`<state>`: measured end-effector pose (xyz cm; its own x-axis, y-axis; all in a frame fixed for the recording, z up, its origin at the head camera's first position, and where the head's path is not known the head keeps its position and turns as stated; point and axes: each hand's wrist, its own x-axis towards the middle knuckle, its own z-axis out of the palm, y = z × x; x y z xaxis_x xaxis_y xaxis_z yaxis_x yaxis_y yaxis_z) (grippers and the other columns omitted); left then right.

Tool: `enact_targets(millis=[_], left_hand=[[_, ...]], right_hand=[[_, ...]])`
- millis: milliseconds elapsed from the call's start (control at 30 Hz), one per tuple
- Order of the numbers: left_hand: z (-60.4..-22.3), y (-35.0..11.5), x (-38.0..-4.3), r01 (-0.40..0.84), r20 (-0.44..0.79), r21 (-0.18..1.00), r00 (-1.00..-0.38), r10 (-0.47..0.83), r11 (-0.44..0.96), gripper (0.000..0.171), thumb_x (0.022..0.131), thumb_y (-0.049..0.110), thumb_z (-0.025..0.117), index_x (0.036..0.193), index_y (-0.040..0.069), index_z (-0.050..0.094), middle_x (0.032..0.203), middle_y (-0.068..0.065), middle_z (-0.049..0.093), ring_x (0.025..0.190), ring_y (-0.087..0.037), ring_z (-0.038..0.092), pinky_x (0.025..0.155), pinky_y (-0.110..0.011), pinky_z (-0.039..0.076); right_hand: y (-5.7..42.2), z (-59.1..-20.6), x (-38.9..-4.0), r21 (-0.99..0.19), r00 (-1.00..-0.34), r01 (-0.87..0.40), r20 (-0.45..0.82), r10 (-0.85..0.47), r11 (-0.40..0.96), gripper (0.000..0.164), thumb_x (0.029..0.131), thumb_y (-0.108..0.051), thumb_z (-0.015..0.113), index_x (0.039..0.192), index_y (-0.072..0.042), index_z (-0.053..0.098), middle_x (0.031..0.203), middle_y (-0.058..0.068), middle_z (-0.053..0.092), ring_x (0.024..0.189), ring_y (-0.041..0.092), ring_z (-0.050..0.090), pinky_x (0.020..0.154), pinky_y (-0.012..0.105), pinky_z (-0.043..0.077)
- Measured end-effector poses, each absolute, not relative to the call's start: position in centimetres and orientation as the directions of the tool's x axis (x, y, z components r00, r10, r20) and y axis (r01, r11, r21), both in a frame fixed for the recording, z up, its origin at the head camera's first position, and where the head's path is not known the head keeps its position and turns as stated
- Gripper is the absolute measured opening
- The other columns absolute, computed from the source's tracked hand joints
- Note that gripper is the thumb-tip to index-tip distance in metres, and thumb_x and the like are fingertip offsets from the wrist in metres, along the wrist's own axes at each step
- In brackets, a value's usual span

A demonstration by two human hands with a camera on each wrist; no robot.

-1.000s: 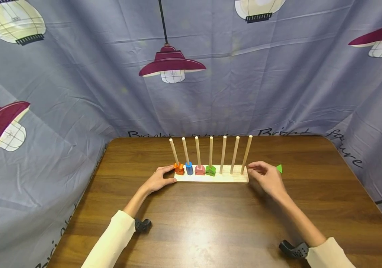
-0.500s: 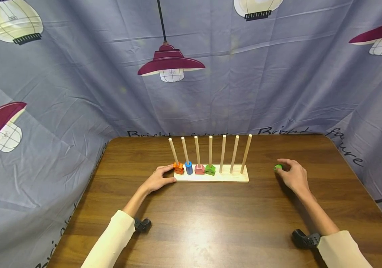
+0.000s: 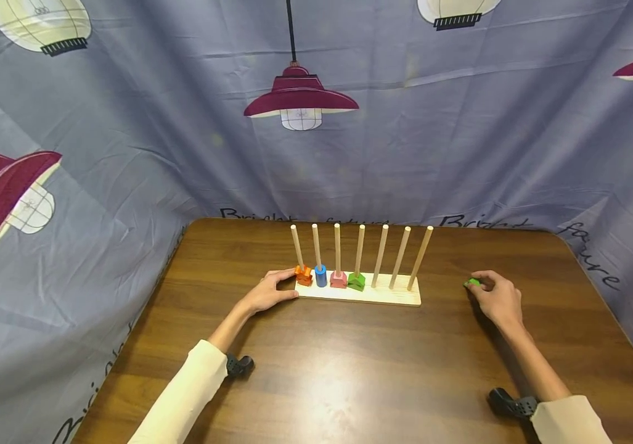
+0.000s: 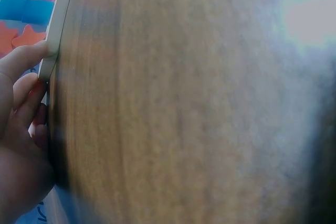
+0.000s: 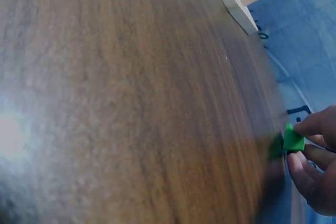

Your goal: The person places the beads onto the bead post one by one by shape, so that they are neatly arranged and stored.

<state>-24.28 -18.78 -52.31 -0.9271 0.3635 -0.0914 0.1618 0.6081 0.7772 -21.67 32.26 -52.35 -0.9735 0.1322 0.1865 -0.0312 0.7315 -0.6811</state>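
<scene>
A pale wooden peg board stands on the table, with several upright pegs. An orange star-shaped block, a blue cylinder, a pink block and a green block sit at the bases of its left pegs. My left hand grips the board's left end, its thumb on the front corner in the left wrist view. Right of the board, my right hand pinches a small bright green block between thumb and fingers, low over the table. Its full shape is partly hidden.
The brown wooden table reaches back to a grey-blue curtain printed with lamps. Three bare pegs, one of them the end peg, rise from the board's right part. A black wrist strap is on each arm.
My right hand has moved right, away from the board's right end, to the bright green block and taken hold of it. The left hand stays at the board. The head view has shifted slightly.
</scene>
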Motion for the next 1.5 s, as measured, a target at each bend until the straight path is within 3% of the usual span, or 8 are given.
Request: enact_targets(millis=[400,767,1000,1100,1167,1333,1500], left_hand=[[-52.2,-18.5,-24.4,0.178,-0.084,0.768,-0.924,0.372,0.616,0.066,0.091,0.025,0.075,0.147,0.003,0.049,0.152,-0.013,0.044,0.141,-0.035,0.03,0.114,-0.055,0.023],[-52.6,-19.2,-23.9,0.154,-0.091,0.773,-0.933,0.348,0.615,0.066,0.09,0.024,0.075,0.147,0.002,0.049,0.153,-0.013,0.043,0.14,-0.036,0.03,0.114,-0.056,0.023],[-52.6,-18.9,-23.9,0.161,-0.089,0.781,-0.928,0.362,0.604,0.066,0.091,0.025,0.074,0.147,0.0,0.048,0.153,-0.015,0.042,0.141,-0.037,0.029,0.114,-0.057,0.022],[-52.7,-19.1,-23.8,0.157,-0.089,0.781,-0.93,0.356,0.604,0.066,0.091,0.024,0.075,0.146,-0.001,0.048,0.153,-0.016,0.042,0.142,-0.037,0.028,0.114,-0.056,0.021],[-52.7,-19.2,-23.7,0.154,-0.091,0.78,-0.931,0.352,0.607,0.067,0.091,0.024,0.075,0.146,-0.001,0.048,0.153,-0.016,0.042,0.142,-0.037,0.027,0.115,-0.056,0.021],[-52.6,-19.0,-23.7,0.148,-0.1,0.774,-0.932,0.349,0.616,0.067,0.091,0.027,0.074,0.147,0.001,0.048,0.153,-0.013,0.042,0.142,-0.036,0.028,0.114,-0.057,0.022],[-52.6,-18.9,-24.0,0.148,-0.101,0.771,-0.932,0.348,0.619,0.067,0.091,0.027,0.074,0.148,0.003,0.048,0.153,-0.012,0.043,0.14,-0.035,0.03,0.113,-0.057,0.024]], right_hand=[[32.8,-52.9,-20.9,-0.697,-0.976,0.028,0.135,0.17,0.716,0.045,0.097,-0.028,0.066,0.125,0.007,0.062,0.107,0.027,0.07,0.096,0.047,0.066,0.089,0.062,0.04],[31.6,-53.1,-21.5,-0.674,-0.968,0.054,0.146,0.205,0.737,0.039,0.089,-0.015,0.074,0.117,0.008,0.064,0.099,0.025,0.069,0.088,0.038,0.065,0.076,0.05,0.046],[31.8,-52.8,-20.9,-0.679,-0.96,0.072,0.153,0.236,0.73,0.036,0.087,-0.013,0.074,0.113,0.01,0.063,0.095,0.024,0.069,0.084,0.038,0.066,0.079,0.054,0.045],[31.5,-52.3,-21.1,-0.693,-0.956,0.041,0.182,0.23,0.719,0.033,0.088,-0.009,0.072,0.114,0.009,0.065,0.097,0.023,0.07,0.081,0.029,0.066,0.083,0.053,0.045],[31.1,-51.7,-21.2,-0.698,-0.949,0.025,0.209,0.236,0.716,0.032,0.089,-0.01,0.072,0.115,0.007,0.067,0.099,0.022,0.071,0.077,0.012,0.064,0.083,0.051,0.045],[30.0,-49.0,-20.8,-0.726,-0.927,-0.012,0.266,0.265,0.688,0.035,0.089,-0.015,0.074,0.12,0.001,0.069,0.103,0.02,0.072,0.072,-0.017,0.046,0.074,0.025,0.046],[28.4,-46.1,-20.5,-0.794,-0.897,-0.103,0.334,0.289,0.599,0.035,0.087,-0.015,0.077,0.118,0.001,0.069,0.094,0.001,0.072,0.076,-0.016,0.055,0.071,0.007,0.044]])
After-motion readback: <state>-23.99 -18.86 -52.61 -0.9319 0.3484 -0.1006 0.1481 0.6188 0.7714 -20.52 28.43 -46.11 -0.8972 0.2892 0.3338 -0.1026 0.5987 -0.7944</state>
